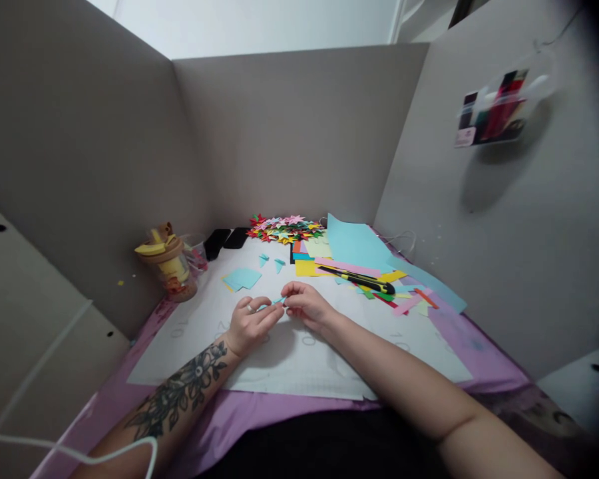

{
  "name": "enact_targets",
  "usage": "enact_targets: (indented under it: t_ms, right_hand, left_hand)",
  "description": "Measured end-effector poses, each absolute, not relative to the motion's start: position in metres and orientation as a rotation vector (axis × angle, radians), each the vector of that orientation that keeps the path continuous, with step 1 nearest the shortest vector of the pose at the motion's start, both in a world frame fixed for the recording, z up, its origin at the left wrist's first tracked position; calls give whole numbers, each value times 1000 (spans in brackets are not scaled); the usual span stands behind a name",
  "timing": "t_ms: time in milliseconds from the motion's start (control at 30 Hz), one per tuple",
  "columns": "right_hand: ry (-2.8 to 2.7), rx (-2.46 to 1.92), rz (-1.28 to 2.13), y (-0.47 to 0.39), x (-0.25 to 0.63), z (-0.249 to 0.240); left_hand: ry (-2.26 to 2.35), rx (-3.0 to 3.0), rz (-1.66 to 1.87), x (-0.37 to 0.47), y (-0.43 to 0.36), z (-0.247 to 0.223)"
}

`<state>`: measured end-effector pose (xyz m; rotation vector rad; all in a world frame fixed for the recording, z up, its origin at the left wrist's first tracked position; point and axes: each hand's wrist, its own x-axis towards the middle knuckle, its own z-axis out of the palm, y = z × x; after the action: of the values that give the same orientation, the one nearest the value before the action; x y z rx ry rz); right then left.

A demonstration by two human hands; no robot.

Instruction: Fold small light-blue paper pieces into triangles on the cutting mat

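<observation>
Between my hands is a small piece of light blue folded paper [278, 301], mostly covered by the fingers. My left hand [252, 324], with a ring on one finger, is closed on its left end. My right hand [307, 306] pinches the other end. Just beyond them, two small folded light blue paper pieces [279, 265] lie on the white sheet [204, 352]. To the left of these rests a little stack of light blue paper squares [243, 279], with a yellow edge showing underneath.
A heap of colourful folded paper stars [287, 228] lies at the back. On the right are a yellow-black utility knife [364, 280], paper strips and a large light blue sheet [359, 243]. A brown-yellow cup [174, 269] and two black phone-like objects [217, 243] stand left. Grey panels enclose the table.
</observation>
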<state>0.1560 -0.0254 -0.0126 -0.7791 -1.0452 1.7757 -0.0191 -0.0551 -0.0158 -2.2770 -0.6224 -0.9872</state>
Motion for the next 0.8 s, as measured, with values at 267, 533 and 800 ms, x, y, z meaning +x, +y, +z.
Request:
enact_targets:
  t_ms: [267,533,800]
  right_hand:
    - [-1163,-805,1657,-19,156,-21]
    - [-1225,-754,1574,-15,156,-27]
    - [-1228,-875,1575,-13,157,-23]
  left_hand:
    - [-551,-2290,-970,-17,-57,-11]
    - [-512,-2301,-947,-15,-58,-9]
    - [-549,-2304,-959,-16,-59,-10]
